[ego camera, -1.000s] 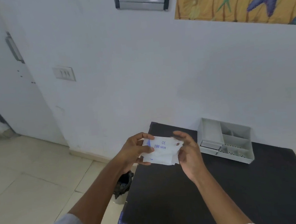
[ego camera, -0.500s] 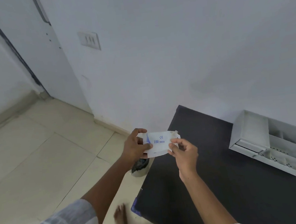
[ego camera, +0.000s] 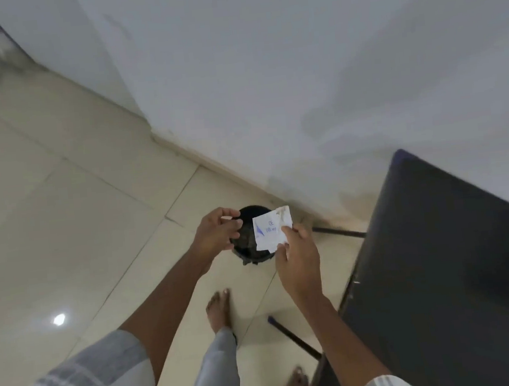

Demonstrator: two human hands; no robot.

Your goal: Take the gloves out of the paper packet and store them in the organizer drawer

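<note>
The packet (ego camera: pixel 271 228) looks like thin white paper, matt, creased, with blue print and a brownish torn edge at its top corner. The floor (ego camera: pixel 63 217) is pale glossy tile that mirrors a light, the wall (ego camera: pixel 296 64) is matt painted plaster, and the table (ego camera: pixel 433 256) has a dark, smooth, dull top on thin dark legs that look like metal. The bin (ego camera: pixel 254 255) seems black plastic, and the sleeve (ego camera: pixel 88 380) is soft checked cloth.
</note>
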